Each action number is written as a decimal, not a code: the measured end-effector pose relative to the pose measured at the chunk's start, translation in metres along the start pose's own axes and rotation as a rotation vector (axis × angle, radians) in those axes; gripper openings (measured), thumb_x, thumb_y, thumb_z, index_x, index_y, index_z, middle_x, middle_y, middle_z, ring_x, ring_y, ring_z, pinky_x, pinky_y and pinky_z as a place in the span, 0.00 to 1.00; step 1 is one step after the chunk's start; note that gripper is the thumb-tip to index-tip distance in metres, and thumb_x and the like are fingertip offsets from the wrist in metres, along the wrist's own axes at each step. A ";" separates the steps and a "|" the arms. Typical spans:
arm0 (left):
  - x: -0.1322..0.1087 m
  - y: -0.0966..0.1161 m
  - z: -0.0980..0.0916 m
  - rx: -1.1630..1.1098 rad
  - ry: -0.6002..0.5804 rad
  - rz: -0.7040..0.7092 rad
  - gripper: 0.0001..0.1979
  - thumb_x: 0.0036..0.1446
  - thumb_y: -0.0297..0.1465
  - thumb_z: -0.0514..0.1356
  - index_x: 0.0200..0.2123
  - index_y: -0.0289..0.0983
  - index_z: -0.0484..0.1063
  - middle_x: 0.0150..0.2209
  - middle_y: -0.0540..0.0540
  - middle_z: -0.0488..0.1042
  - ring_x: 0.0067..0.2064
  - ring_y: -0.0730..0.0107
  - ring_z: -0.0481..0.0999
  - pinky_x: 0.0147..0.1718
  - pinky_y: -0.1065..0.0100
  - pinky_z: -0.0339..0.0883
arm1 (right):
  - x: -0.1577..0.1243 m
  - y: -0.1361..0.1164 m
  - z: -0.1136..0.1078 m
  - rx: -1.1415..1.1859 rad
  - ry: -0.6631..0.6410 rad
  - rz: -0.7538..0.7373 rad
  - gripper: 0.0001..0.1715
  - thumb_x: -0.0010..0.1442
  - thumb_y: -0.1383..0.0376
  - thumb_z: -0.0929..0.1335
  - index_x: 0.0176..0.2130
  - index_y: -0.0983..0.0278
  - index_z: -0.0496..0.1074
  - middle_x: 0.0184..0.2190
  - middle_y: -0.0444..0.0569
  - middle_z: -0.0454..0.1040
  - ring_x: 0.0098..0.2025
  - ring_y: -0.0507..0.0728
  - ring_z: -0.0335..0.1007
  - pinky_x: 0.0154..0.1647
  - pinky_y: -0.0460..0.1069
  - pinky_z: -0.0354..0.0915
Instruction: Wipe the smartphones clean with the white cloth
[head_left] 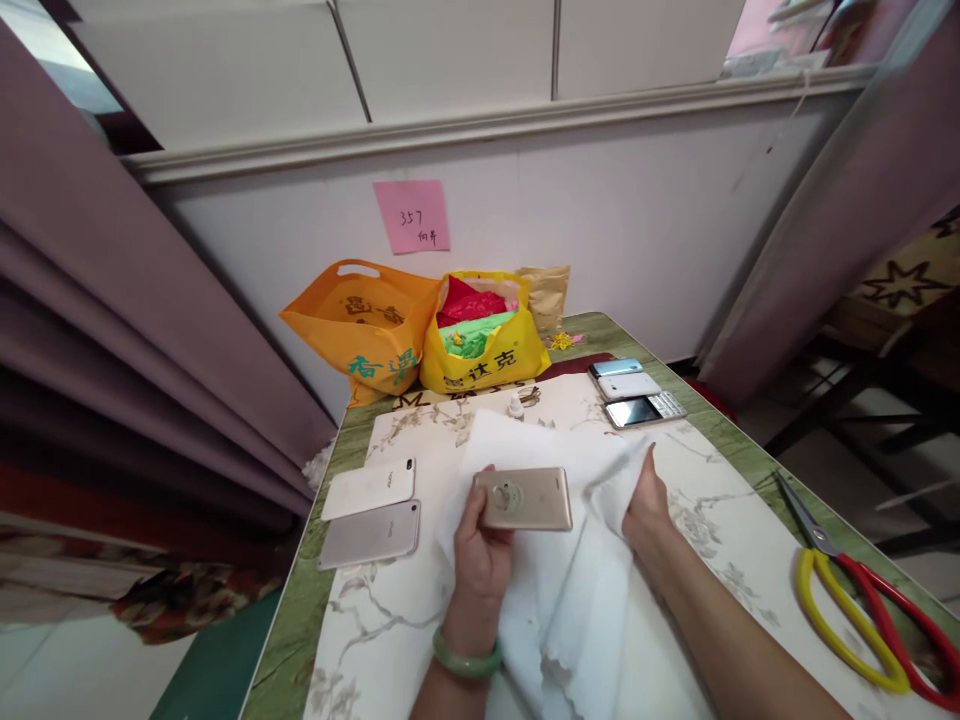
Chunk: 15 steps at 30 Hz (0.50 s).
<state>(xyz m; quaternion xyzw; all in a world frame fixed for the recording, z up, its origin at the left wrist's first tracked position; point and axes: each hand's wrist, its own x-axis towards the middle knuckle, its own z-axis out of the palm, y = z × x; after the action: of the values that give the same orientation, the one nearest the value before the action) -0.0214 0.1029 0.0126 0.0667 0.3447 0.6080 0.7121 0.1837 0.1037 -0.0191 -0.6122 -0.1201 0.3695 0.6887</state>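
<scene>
A gold smartphone (544,499) with a round ring holder on its back is gripped at its left end by my left hand (480,565), which wears a green bangle. Under and behind it spreads a white cloth (589,590). On the right, my right hand (649,500) has its fingers closed on the cloth's edge, part of them hidden by the folds. Left of my left hand lie a white smartphone (367,488) and a silver-pink smartphone (369,535), both back side up.
Scissors (823,540) with yellow and red handles lie at the right. Several phones, including a keypad phone (645,410), rest at the back right. An orange bag (382,345), a yellow bag (487,365) of coloured cloths and a small bottle (515,405) stand farther back.
</scene>
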 end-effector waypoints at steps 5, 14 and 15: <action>0.001 0.002 0.001 -0.138 -0.022 -0.059 0.06 0.57 0.31 0.62 0.38 0.40 0.77 0.36 0.48 0.80 0.34 0.71 0.77 0.28 0.71 0.69 | -0.006 0.001 0.004 0.095 -0.055 0.117 0.41 0.56 0.35 0.60 0.50 0.62 0.73 0.41 0.52 0.79 0.40 0.62 0.77 0.37 0.53 0.73; -0.011 -0.003 0.002 0.059 -0.092 -0.082 0.19 0.44 0.20 0.65 0.41 0.39 0.75 0.46 0.46 0.78 0.45 0.63 0.77 0.42 0.61 0.75 | -0.028 -0.015 0.015 -0.017 -0.163 -0.059 0.40 0.60 0.40 0.56 0.58 0.62 0.69 0.44 0.47 0.78 0.44 0.58 0.74 0.45 0.49 0.69; -0.012 -0.003 0.002 0.091 -0.122 -0.087 0.20 0.43 0.21 0.66 0.42 0.40 0.74 0.47 0.46 0.77 0.45 0.62 0.77 0.43 0.60 0.75 | -0.028 -0.014 0.015 -0.014 -0.157 -0.064 0.40 0.60 0.40 0.56 0.58 0.61 0.69 0.46 0.46 0.77 0.45 0.58 0.74 0.46 0.50 0.69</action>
<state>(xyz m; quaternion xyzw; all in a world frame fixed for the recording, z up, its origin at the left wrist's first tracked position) -0.0179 0.0916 0.0172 0.1208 0.3303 0.5550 0.7539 0.1600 0.0966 0.0054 -0.5819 -0.1957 0.3933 0.6844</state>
